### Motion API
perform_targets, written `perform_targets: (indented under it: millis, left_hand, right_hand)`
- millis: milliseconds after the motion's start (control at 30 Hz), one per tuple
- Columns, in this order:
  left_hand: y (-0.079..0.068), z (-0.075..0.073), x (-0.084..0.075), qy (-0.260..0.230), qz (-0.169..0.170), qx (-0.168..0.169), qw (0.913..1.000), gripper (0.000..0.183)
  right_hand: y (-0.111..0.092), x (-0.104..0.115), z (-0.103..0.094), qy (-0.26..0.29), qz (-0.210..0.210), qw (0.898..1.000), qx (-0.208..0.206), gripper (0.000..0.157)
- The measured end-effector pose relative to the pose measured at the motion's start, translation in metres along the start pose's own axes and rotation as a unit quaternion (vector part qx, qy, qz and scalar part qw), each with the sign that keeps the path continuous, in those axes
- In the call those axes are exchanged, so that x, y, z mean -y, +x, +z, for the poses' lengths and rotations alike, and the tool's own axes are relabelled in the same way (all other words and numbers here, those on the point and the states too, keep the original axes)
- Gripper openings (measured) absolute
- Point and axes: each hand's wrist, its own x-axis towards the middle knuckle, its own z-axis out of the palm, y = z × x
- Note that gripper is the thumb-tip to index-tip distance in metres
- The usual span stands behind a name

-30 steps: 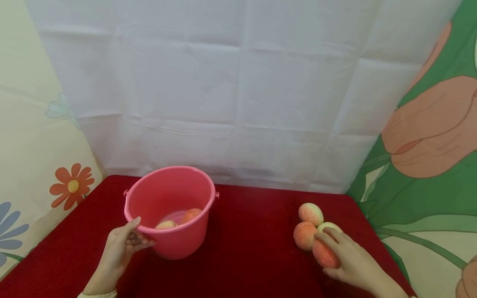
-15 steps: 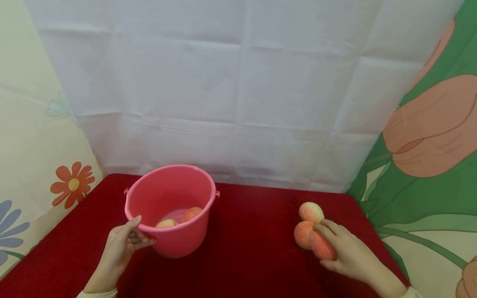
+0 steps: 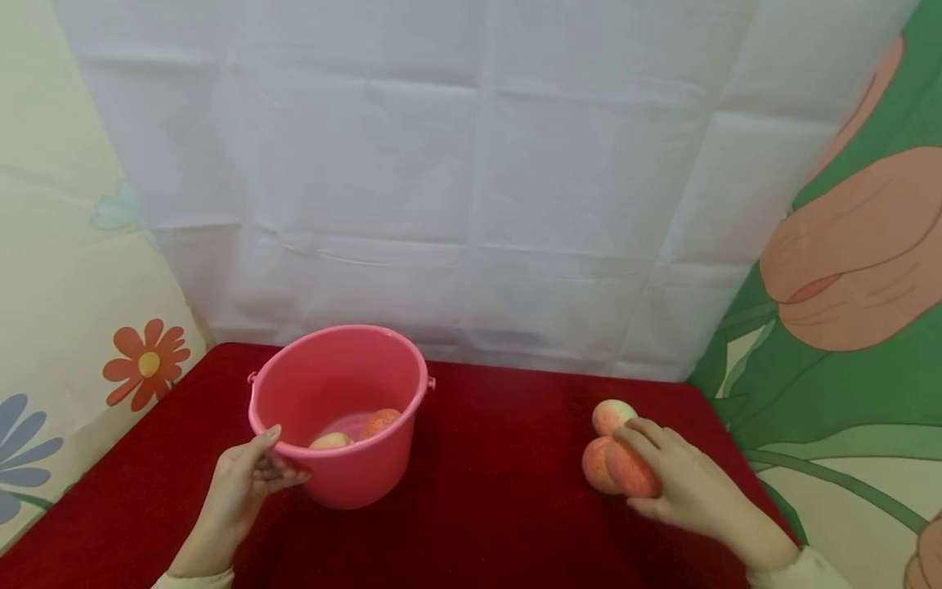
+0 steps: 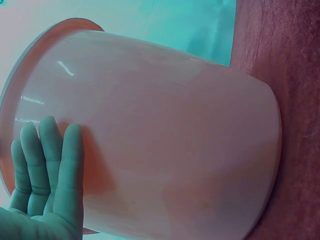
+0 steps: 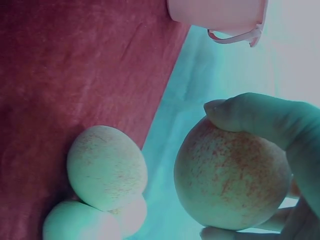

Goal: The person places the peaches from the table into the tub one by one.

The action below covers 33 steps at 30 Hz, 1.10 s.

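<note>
Through my feed, I'm seeing the left hand (image 3: 239, 491) pinching a pink bucket (image 3: 361, 483) by its rim, and the right hand (image 3: 692, 495) gripping a reddish peach (image 3: 631, 470). Three loose peaches (image 3: 613, 415) are lying near that grip on the red surface (image 3: 508, 458), two bucketed peaches (image 3: 331, 441) are showing inside, and a white sheet (image 3: 471, 164) is hanging behind.

A deep red cloth (image 3: 500, 458) covers a flat surface. Across the far side hangs a white sheet (image 3: 471, 204) (its fold creases form a loose grid). At left, a cream panel (image 3: 66, 164) shows an orange flower (image 3: 149, 363) and a blue flower (image 3: 22, 474); at right, green leaves (image 3: 846, 417) surround large peach-pink blooms (image 3: 854, 254).
</note>
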Motion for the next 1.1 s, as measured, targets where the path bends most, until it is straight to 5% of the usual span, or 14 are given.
perform_targets:
  millis: [1100]
  left_hand:
    - [-0.001,0.000,0.000,0.008,0.002,-0.002,1.0000,0.045]
  right_hand:
    - [0.039,-0.002,-0.024,-0.009,-0.053,0.997,-0.049,0.072]
